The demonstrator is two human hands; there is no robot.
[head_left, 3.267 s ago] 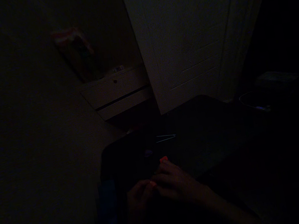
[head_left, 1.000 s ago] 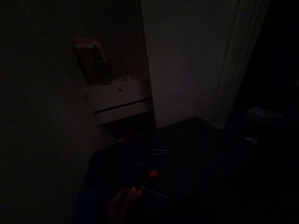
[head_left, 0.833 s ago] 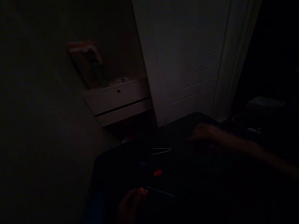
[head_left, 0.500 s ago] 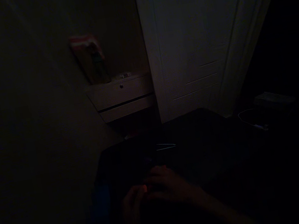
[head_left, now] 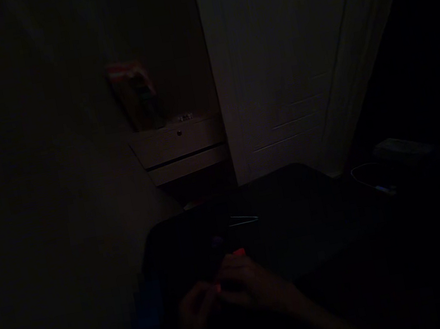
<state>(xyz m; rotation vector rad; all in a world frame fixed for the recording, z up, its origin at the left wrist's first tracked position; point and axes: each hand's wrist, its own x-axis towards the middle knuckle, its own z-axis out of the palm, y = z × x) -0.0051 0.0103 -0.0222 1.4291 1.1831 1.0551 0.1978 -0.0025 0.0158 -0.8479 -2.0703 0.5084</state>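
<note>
The light is very dim. My left hand (head_left: 197,310) is closed in a pinch, its fingertips meeting a small red-glowing spot (head_left: 218,288). Against it, from the right, my right hand (head_left: 249,281) curls its fingers over the same place. Another red glow (head_left: 239,252) shows at the far side of the right fingers. What the hands hold is mostly hidden and too dark to name. Beyond them, a thin V-shaped pair of tweezers (head_left: 244,219) lies on the dark tabletop (head_left: 293,191). A small dim purplish thing (head_left: 217,241) is just past the hands.
A drawer unit (head_left: 182,143) with a round knob or lock stands behind the table, bearing a red-and-white package (head_left: 130,89). A pale panelled door (head_left: 270,65) rises to its right. At the right are a white cable (head_left: 360,176) and a pale box (head_left: 402,146). Something blue (head_left: 146,325) is at lower left.
The view has tilted slightly, so everything sits a little lower. The red glow beyond my right fingers shows more brightly now. Both hands remain together.
</note>
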